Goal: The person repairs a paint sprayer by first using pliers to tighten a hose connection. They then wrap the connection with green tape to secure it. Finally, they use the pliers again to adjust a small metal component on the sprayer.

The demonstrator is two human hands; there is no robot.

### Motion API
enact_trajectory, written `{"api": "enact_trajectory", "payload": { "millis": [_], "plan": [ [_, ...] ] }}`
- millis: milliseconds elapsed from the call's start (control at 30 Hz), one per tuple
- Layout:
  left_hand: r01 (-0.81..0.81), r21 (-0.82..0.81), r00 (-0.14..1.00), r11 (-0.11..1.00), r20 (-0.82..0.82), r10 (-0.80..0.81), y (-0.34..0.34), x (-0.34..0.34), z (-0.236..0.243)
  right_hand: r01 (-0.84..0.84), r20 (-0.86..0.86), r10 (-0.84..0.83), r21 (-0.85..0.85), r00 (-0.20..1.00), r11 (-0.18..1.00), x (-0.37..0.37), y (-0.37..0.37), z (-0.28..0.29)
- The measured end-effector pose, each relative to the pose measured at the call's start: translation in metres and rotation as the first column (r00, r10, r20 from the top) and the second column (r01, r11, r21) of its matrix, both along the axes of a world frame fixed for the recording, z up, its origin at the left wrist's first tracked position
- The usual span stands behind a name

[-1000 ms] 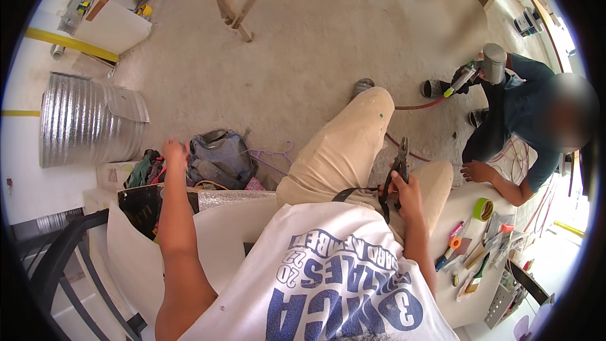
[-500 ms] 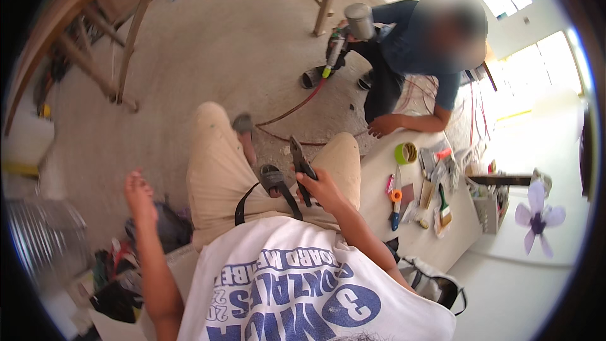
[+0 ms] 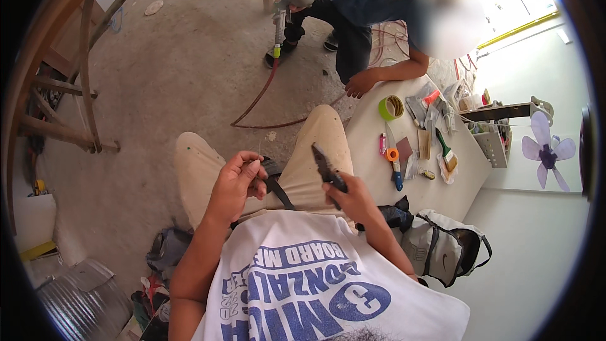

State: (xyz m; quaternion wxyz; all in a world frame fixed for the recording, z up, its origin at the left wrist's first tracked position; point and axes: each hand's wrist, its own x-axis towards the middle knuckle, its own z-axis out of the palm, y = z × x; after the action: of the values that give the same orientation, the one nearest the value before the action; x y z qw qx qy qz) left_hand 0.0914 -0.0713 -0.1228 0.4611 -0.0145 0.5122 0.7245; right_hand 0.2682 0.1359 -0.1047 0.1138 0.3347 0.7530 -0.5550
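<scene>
Black pliers (image 3: 322, 161) are gripped in my right hand (image 3: 355, 200), jaws pointing up and away over my right thigh. My left hand (image 3: 238, 183) is raised over my lap, thumb and fingertips pinched together. A thin, faint strand (image 3: 259, 145) sticks up from those fingertips; what it is made of is too fine to tell. A gap separates the pliers from my left hand. Below, between my thighs, a black strap (image 3: 279, 194) is partly hidden by the left hand.
To the right, a pale tabletop (image 3: 372, 132) bears green tape (image 3: 391, 108), a blue-handled knife (image 3: 396, 170) and a paintbrush (image 3: 447, 150). A co-worker (image 3: 372, 0) leans there, holding a spray gun (image 3: 280, 28) with a red hose (image 3: 255, 104). Wooden furniture frames (image 3: 88, 63) stand left.
My left hand has swung in from the far left to above my lap and closed into a pinch. The right hand with the pliers has shifted slightly right. The view has turned.
</scene>
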Motion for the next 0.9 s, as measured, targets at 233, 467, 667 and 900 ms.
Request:
{"api": "enact_trajectory", "payload": {
  "millis": [233,467,667,900],
  "plan": [
    [-0.068,0.008,0.991,0.998,0.116,0.066,-0.034,-0.008,-0.019,0.280,-0.014,-0.281,0.126,0.960,0.952,0.038,0.039,-0.025],
    [-0.089,-0.021,0.985,0.996,0.143,0.092,-0.004,0.007,-0.015,0.083,0.104,-0.275,0.801,0.956,0.593,0.143,0.115,-0.168],
    [-0.085,-0.130,0.990,0.988,-0.120,0.070,-0.027,-0.019,-0.036,0.290,0.141,-0.483,0.645,0.864,0.707,0.145,0.086,-0.202],
    [-0.035,-0.042,0.984,0.999,-0.179,0.027,0.037,-0.025,-0.030,0.507,-0.343,-0.408,0.278,0.846,0.816,0.028,0.051,-0.078]
  ]
}}
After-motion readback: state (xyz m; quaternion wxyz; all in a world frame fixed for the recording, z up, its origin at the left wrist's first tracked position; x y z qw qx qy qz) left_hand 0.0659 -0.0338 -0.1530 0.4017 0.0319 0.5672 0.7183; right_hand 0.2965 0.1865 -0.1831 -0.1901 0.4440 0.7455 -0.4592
